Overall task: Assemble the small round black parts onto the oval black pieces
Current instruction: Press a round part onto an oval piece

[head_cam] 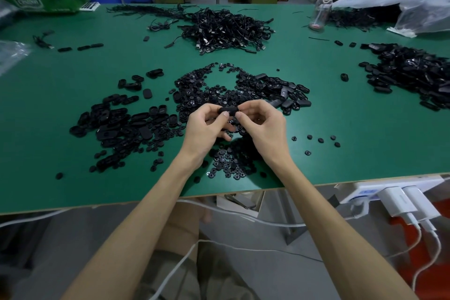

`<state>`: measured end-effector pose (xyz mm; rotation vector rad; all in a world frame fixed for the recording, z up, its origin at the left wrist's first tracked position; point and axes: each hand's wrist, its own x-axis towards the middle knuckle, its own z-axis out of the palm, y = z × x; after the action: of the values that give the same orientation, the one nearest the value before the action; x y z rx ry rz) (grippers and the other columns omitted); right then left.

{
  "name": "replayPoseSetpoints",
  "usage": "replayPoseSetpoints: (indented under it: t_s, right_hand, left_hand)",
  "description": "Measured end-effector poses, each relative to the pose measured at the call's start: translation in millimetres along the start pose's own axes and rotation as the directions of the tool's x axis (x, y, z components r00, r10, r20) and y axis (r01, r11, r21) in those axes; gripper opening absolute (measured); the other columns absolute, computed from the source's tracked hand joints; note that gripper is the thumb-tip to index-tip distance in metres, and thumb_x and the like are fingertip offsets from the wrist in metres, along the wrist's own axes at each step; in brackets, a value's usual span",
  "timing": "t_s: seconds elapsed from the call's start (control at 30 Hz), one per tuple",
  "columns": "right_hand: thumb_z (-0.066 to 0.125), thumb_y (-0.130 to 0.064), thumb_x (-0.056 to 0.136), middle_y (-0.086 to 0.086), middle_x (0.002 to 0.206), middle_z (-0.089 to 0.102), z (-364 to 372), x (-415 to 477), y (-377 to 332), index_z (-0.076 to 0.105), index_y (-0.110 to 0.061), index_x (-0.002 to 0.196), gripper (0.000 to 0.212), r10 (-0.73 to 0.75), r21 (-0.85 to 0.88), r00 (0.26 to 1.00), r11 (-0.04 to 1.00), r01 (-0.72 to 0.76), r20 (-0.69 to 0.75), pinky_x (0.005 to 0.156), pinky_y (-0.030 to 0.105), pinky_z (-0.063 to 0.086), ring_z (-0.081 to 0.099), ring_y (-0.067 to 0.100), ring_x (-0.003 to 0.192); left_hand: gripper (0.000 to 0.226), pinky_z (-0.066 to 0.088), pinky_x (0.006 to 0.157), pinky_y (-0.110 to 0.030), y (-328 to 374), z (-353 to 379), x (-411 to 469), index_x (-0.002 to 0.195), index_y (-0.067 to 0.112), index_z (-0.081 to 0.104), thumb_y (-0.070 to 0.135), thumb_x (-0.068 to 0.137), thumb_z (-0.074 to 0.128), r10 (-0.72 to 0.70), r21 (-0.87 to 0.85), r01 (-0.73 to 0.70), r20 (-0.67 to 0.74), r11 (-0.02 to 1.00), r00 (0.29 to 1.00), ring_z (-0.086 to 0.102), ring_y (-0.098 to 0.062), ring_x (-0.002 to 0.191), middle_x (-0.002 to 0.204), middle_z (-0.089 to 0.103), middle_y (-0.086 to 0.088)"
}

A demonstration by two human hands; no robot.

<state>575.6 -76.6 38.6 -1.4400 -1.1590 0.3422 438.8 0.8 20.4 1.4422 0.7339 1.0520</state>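
Both hands raised over table [48, 95]; left hand [207, 126] and right hand [260, 124] pinched one oval piece [228, 111] between fingertips, likely steadying it for pressing; round parts [226, 161] heaped beneath for easy reach.

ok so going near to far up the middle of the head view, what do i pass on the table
small round parts by the near edge → oval piece pinched between left hand and right hand → more round parts → heap of black cables towards the far edge
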Motion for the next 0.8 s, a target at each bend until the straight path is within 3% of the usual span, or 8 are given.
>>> replayPoseSetpoints:
  t_s: [0.17,0.57,0.8]
  right_hand:
    - [0.074,-0.009,0.093,-0.003,0.085,0.074,1.6,-0.4,2.0,0.076,-0.01,0.097,0.004,-0.02,-0.072,1.0,0.997,0.02,-0.002,0.07,0.016,0.05,0.065,0.007,0.075]
    - [0.072,-0.009,0.093,-0.002,0.086,0.073,2.6,-0.4,2.0,0.075,-0.011,0.097,0.005,-0.045,-0.135,0.999,0.99,0.047,0.014,0.072,0.021,0.052,0.065,0.01,0.077]
    - [0.072,-0.008,0.093,-0.002,0.085,0.074,2.7,-1.0,-0.1,0.075,-0.01,0.097,0.005,-0.048,-0.127,0.999,0.991,0.049,0.015,0.072,0.019,0.053,0.067,0.011,0.078]
  left_hand:
    - [0.01,0.06,0.058,-0.028,0.4,0.9,-0.2,0.108,0.0,0.066,0.007,0.103,0.062,-0.001,0.019,0.001,-0.001,1.0,1.0,0.076,-0.024,0.074,0.091,0.076,-0.01]
    - [0.01,0.058,0.058,-0.03,2.8,0.1,-2.5,0.108,-0.001,0.069,0.004,0.1,0.066,0.022,0.067,-0.026,0.056,0.997,0.998,0.073,-0.021,0.073,0.088,0.074,-0.014]
    - [0.008,0.053,0.052,-0.028,0.5,0.5,-1.6,0.107,0.006,0.069,0.006,0.1,0.066,0.019,0.119,-0.025,0.051,0.993,0.999,0.069,-0.021,0.062,0.083,0.076,-0.007]
